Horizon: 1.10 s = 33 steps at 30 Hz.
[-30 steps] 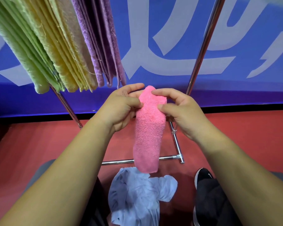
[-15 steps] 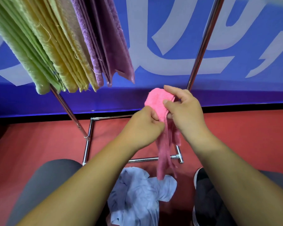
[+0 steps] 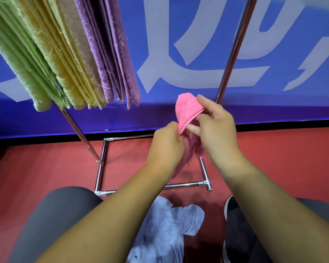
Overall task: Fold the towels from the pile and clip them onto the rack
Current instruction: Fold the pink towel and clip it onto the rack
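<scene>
Pink towel: We hold the pink towel (image 3: pixel 186 109) up in the air in front of us. Its round top pokes up above our fingers, and the rest hangs down between our hands.
Left hand: Our left hand (image 3: pixel 167 147) is curled round the lower part of the towel.
Right hand: Our right hand (image 3: pixel 217 133) pinches the top edge of the towel.
Rack: The shiny metal rack (image 3: pixel 230 59) stands just behind the towel.
Hanging towels: Green towels (image 3: pixel 17 59), yellow towels (image 3: pixel 65 54) and purple towels (image 3: pixel 110 50) hang side by side up on the left.
Floor: A pale blue cloth (image 3: pixel 171 228) lies crumpled on the red floor (image 3: pixel 283 158) between our legs.
</scene>
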{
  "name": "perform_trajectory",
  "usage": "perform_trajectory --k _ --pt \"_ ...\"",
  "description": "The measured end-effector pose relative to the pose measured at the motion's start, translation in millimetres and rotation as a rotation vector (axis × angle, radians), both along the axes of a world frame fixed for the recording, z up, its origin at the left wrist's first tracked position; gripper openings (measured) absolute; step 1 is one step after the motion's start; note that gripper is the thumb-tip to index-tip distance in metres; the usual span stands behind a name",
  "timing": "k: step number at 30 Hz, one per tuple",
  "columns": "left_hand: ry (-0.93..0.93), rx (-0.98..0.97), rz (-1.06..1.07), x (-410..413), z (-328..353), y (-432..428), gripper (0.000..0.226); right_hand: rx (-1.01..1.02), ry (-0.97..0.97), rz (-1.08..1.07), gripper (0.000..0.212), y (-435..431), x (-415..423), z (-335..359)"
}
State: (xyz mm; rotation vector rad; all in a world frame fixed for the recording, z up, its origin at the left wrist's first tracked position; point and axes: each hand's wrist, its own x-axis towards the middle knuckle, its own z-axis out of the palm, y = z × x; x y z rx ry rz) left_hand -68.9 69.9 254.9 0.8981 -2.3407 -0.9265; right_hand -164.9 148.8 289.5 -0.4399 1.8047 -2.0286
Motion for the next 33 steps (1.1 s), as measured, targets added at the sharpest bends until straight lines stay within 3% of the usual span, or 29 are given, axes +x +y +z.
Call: perform_trajectory --k 5,10,12,17,21,27,33 --pt "-0.057 -0.021 -0.028 -1 -1 -8 0.013 0.432 0.515 -0.001 0.063 6 -11 -9" --pt "-0.115 -0.031 -0.113 1 -1 -9 0.007 0.581 0.711 0.002 0.05 11 -14 -14" --pt "-0.129 -0.001 -0.13 2 -2 -7 0.007 0.59 0.731 -0.035 0.038 12 -15 -11" --pt "-0.045 0.15 -0.171 6 -8 -7 0.035 0.621 0.756 -0.092 0.016 18 -19 -5" --pt "0.079 0.198 -0.185 11 -3 -15 0.037 0.617 0.769 -0.145 0.007 23 -30 -1" --pt "0.191 0.276 -0.223 16 7 -17 0.018 0.526 0.741 -0.169 0.013 25 -39 1" --pt "0.124 0.218 -0.231 17 8 -12 0.017 0.483 0.605 -0.125 0.015 27 -39 3"
